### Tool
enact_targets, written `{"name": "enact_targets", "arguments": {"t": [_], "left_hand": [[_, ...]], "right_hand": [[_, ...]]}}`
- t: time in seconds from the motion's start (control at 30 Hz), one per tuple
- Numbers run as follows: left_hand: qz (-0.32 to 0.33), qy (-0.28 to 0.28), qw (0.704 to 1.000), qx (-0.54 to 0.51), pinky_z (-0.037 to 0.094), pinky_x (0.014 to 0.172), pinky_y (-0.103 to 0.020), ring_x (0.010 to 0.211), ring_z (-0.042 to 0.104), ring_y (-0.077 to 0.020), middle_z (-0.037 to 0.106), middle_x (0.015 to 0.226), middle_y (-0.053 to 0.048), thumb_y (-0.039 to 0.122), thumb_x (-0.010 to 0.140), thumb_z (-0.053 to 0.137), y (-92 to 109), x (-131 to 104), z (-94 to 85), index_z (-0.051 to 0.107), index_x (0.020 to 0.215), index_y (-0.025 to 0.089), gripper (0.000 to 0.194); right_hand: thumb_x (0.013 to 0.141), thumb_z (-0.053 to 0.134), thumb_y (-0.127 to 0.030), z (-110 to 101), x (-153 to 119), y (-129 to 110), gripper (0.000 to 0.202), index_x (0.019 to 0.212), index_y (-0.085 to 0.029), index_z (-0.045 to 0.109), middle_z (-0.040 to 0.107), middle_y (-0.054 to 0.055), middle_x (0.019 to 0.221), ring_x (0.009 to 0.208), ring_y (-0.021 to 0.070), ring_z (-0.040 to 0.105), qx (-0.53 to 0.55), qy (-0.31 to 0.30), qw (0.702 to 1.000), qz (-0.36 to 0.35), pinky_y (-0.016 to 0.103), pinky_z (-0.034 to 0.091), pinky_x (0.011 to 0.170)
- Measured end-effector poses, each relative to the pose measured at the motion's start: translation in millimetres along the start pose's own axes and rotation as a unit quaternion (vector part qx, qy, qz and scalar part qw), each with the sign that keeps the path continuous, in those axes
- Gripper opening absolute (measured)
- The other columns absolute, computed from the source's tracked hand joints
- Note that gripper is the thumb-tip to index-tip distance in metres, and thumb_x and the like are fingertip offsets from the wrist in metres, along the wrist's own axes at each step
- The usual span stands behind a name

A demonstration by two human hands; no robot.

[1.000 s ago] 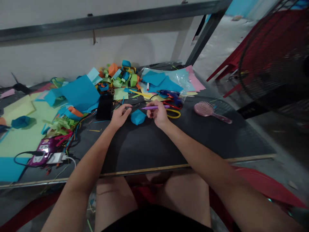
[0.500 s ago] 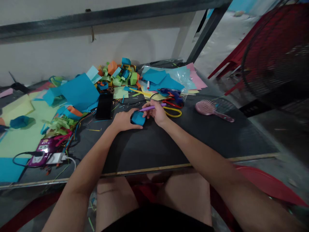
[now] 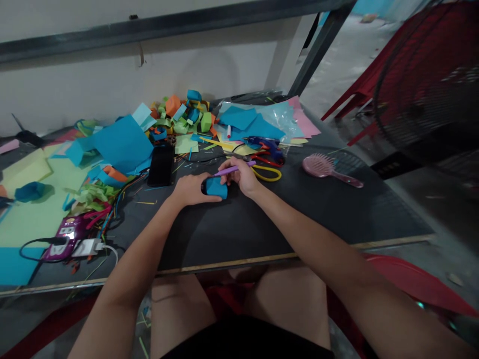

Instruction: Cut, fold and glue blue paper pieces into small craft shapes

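Dark tabletop (image 3: 232,229) you've got there, pushed up against a pale wall (image 3: 105,85), with a big heap of folded and curled paper pieces (image 3: 183,115) along the far side. The bit that matters is right between your hands: a small bright blue folded-paper piece (image 3: 217,188), resting on the tabletop or just above it, can't tell which. Your left hand (image 3: 190,189) is the nearer one, cupped round its left end, with digits curved along the far and near sides. So that's a wide, C-shaped hold rather than a tight pinch.

Your right hand (image 3: 243,178) is pinching a slim purple pen (image 3: 239,168), fingertips just beside the far right part of the blue piece. The pen slants from far right down to near left, so its tip ends up at the far edge of the paper, close to your left fingers. Whether it's actually touching is too small to tell. No clear long axis on the blue piece from this angle either, though there's a dark patch at its left end, by your palm.

Around that: a black phone (image 3: 160,166) to the left, a yellow loop-shaped handle (image 3: 268,173) just right of your right hand, and a pink hairbrush (image 3: 318,166) well off to the right.
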State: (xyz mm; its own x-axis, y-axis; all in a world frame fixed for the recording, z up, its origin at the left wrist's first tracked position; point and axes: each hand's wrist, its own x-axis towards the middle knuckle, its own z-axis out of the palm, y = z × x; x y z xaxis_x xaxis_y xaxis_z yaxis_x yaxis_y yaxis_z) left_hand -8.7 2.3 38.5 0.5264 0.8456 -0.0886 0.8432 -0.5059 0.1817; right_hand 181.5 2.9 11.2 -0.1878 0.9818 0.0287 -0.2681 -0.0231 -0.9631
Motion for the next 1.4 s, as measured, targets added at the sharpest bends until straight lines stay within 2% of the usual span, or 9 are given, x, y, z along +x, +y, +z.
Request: {"name": "enact_targets", "arguments": {"t": [0.1, 0.23, 0.33, 0.43, 0.57, 0.9, 1.1, 1.27, 1.4], "left_hand": [[-0.003, 0.005, 1.0, -0.027, 0.048, 0.077, -0.031, 0.093, 0.068, -0.0287, 0.072, 0.095, -0.007, 0.084, 0.061, 0.056, -0.2, -0.1, 1.0, 0.058, 0.126, 0.023, 0.089], [-0.04, 0.041, 0.998, -0.026, 0.048, 0.076, -0.032, 0.09, 0.068, -0.0286, 0.072, 0.093, -0.007, 0.078, 0.065, 0.059, 4.7, 0.1, 6.2, 0.057, 0.128, 0.023, 0.083], [-0.064, 0.062, 0.995, -0.034, 0.048, 0.073, -0.032, 0.087, 0.069, -0.0278, 0.072, 0.092, -0.006, 0.072, 0.068, 0.063, 7.2, 0.7, 9.2, 0.055, 0.128, 0.024, 0.078], [-0.059, 0.057, 0.995, -0.057, 0.047, 0.069, -0.03, 0.084, 0.069, -0.026, 0.072, 0.089, -0.005, 0.068, 0.067, 0.066, 6.6, 1.0, 8.8, 0.056, 0.126, 0.024, 0.075], [-0.047, 0.035, 0.996, -0.072, 0.046, 0.068, -0.03, 0.083, 0.068, -0.0256, 0.072, 0.087, -0.004, 0.071, 0.064, 0.067, 7.0, -0.5, 6.7, 0.058, 0.124, 0.025, 0.076], [-0.055, 0.031, 0.997, -0.039, 0.046, 0.068, -0.03, 0.083, 0.068, -0.027, 0.071, 0.088, -0.007, 0.074, 0.068, 0.06, 12.6, -2.2, 9.8, 0.057, 0.123, 0.021, 0.077], [-0.042, 0.032, 0.998, -0.034, 0.046, 0.069, -0.031, 0.084, 0.068, -0.0274, 0.071, 0.088, -0.007, 0.075, 0.069, 0.059, 13.3, -2.7, 11.5, 0.055, 0.125, 0.021, 0.078], [-0.045, 0.026, 0.998, -0.026, 0.046, 0.07, -0.031, 0.085, 0.068, -0.0281, 0.071, 0.087, -0.008, 0.077, 0.069, 0.057, 13.6, -2.3, 10.2, 0.056, 0.124, 0.02, 0.079], [-0.038, 0.021, 0.999, -0.03, 0.046, 0.069, -0.031, 0.085, 0.068, -0.0277, 0.071, 0.086, -0.007, 0.075, 0.07, 0.058, 13.2, -2.1, 9.9, 0.055, 0.125, 0.021, 0.077]], "right_hand": [[0.08, 0.047, -0.072, 0.5, -0.3, 1.5, 0.057, 0.07, -0.018, 0.062, 0.06, 0.002, 0.049, 0.043, 0.0121, 0.053, 0.006, -0.003, 1.0, -0.016, 0.022, 0.033, 0.039], [0.078, 0.057, -0.064, 0.4, -2.5, 2.0, 0.046, 0.072, -0.018, 0.062, 0.057, -0.002, 0.049, 0.037, 0.0082, 0.043, 0.004, 0.027, 0.998, -0.062, 0.022, 0.025, 0.036], [0.075, 0.068, -0.056, -0.6, -5.2, 0.1, 0.038, 0.068, -0.019, 0.059, 0.057, -0.003, 0.049, 0.037, 0.0066, 0.04, -0.042, 0.037, 0.995, -0.087, 0.022, 0.027, 0.037], [0.073, 0.071, -0.055, -1.4, -7.4, -1.9, 0.042, 0.061, -0.02, 0.052, 0.056, -0.003, 0.048, 0.036, 0.006, 0.038, -0.094, 0.035, 0.991, -0.089, 0.023, 0.027, 0.037], [0.072, 0.071, -0.058, -1.6, -8.4, -2.1, 0.045, 0.058, -0.02, 0.05, 0.054, -0.003, 0.046, 0.038, 0.0072, 0.04, -0.138, 0.031, 0.986, -0.092, 0.024, 0.029, 0.04], [0.079, 0.066, -0.05, -1.3, -9.2, -3.0, 0.036, 0.064, -0.02, 0.055, 0.058, -0.001, 0.057, 0.056, 0.0129, 0.053, -0.253, 0.049, 0.958, -0.128, 0.028, 0.041, 0.056], [0.081, 0.063, -0.04, -1.1, -9.7, -5.8, 0.034, 0.058, -0.021, 0.048, 0.053, -0.002, 0.053, 0.052, 0.0119, 0.048, -0.264, 0.019, 0.955, -0.134, 0.029, 0.038, 0.055], [0.083, 0.062, -0.042, -1.0, -9.0, -4.1, 0.033, 0.061, -0.021, 0.047, 0.052, -0.002, 0.055, 0.055, 0.0124, 0.049, -0.257, 0.039, 0.955, -0.141, 0.029, 0.038, 0.056], [0.082, 0.062, -0.041, -2.3, -7.5, -2.6, 0.036, 0.058, -0.022, 0.043, 0.049, -0.003, 0.052, 0.053, 0.0118, 0.047, -0.253, 0.019, 0.958, -0.131, 0.028, 0.037, 0.055]]}}
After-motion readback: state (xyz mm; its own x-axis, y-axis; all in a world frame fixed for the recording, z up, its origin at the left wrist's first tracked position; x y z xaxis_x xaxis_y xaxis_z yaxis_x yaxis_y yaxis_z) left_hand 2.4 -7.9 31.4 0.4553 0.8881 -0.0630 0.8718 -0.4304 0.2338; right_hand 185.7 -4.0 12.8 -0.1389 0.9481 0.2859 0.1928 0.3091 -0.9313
